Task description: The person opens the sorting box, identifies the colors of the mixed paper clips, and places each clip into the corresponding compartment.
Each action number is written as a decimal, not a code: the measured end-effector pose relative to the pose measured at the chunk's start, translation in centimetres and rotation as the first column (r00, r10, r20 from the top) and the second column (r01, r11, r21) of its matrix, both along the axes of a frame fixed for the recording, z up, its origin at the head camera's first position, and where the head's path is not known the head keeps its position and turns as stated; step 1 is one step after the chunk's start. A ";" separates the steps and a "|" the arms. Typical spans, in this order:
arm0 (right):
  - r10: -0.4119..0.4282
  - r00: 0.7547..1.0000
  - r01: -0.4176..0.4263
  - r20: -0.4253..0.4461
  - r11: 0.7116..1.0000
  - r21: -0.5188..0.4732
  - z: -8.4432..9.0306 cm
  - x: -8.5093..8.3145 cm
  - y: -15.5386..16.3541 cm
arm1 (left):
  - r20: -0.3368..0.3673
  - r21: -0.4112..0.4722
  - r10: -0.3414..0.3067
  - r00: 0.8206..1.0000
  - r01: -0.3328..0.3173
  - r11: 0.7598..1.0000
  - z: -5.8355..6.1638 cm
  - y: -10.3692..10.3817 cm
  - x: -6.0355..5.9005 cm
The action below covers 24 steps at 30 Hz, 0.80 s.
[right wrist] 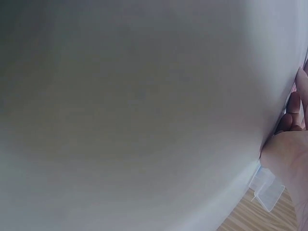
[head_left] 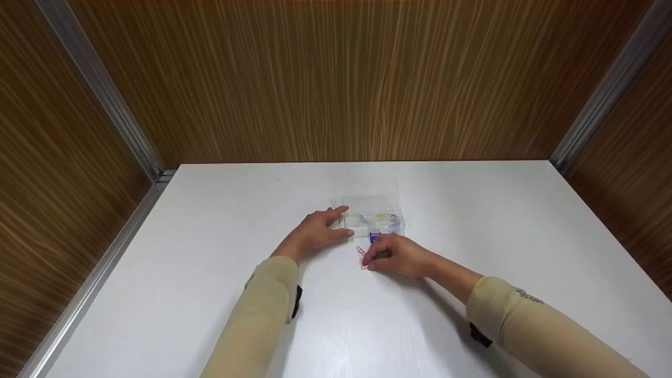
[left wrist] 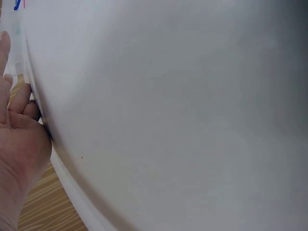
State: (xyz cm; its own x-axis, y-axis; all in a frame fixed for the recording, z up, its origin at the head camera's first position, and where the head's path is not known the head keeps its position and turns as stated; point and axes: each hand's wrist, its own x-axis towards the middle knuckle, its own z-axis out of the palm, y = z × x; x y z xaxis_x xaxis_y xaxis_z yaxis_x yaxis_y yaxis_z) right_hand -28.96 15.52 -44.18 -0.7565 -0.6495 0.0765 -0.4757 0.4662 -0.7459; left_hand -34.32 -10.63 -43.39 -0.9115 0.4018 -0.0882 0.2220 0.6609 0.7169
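Observation:
A clear plastic box (head_left: 362, 231) with compartments stands on the table, its clear lid (head_left: 370, 202) opened back. My left hand (head_left: 320, 229) holds the box's left end, thumb at the front and index finger at the back corner. Small coloured pieces lie in the compartments. In front of the box my right hand (head_left: 399, 255) is low over the table, thumb and index finger pinching a pink paper clip (head_left: 364, 268). Another pink clip (head_left: 360, 250) shows just left of these fingers. A small blue item (head_left: 374, 237) sits between the box front and my right hand, partly hidden.
The white table (head_left: 210, 252) has wood-grain panels (head_left: 336, 79) behind it and at both sides. Metal profiles (head_left: 105, 94) run along the panel corners. Both wrist views mostly show the tabletop.

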 end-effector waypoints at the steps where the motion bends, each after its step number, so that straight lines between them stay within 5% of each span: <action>1: 0.002 1.000 -0.002 -0.004 1.000 0.000 0.0 0.0 0.0 | 0.003 -0.002 0.003 1.000 -0.003 1.000 0.0 0.0 0.0; 24: 0.052 0.998 -0.053 -0.017 0.998 -0.022 -0.1 0.0 0.1 | -0.002 0.026 0.000 1.000 0.000 1.000 -0.2 -0.1 0.2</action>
